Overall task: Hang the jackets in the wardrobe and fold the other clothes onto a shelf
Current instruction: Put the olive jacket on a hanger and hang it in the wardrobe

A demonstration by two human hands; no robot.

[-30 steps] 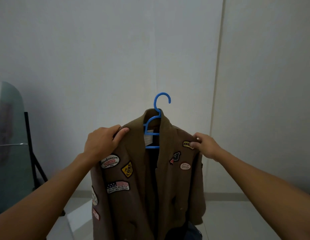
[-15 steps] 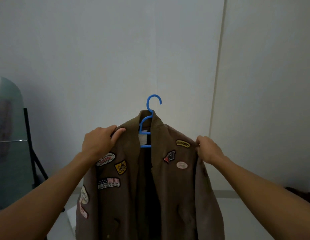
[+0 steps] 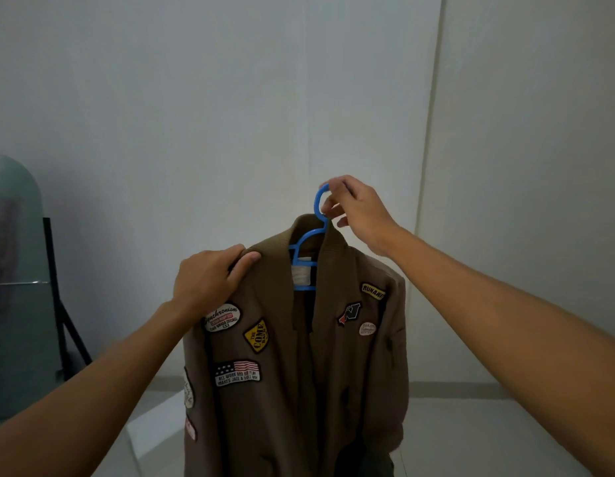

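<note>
Hanging step: right hand (image 3: 359,210) fingers pinch the blue hanger (image 3: 304,242) hook; left hand (image 3: 210,282) fingers clamp the brown jacket (image 3: 299,373) shoulder below; next, carry it to a wardrobe rail, unseen here

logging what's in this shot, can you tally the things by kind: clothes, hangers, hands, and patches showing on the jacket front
jacket: 1
hanger: 1
hands: 2, left hand on the jacket shoulder, right hand holding the hanger hook
patches: 8 in view, two at the left edge only partly seen
total: 12
</note>
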